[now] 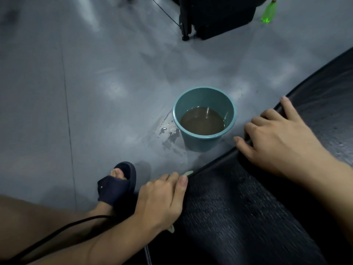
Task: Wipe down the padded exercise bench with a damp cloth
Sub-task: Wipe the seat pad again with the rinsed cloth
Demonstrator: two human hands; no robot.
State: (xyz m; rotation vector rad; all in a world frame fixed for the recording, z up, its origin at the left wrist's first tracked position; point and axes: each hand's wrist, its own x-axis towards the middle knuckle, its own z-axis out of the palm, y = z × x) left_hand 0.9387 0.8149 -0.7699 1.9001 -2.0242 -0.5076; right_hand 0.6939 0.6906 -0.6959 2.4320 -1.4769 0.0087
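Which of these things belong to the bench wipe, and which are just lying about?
Job: bench; cloth gripped by left hand; right hand resting on bench; bucket of murky water.
Lying about: green bottle, far off; black machine; cable; slipper.

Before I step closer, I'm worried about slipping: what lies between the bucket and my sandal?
In the head view, only grey floor, with small puddles of water beside the bucket; nothing else lies between it and the sandal.
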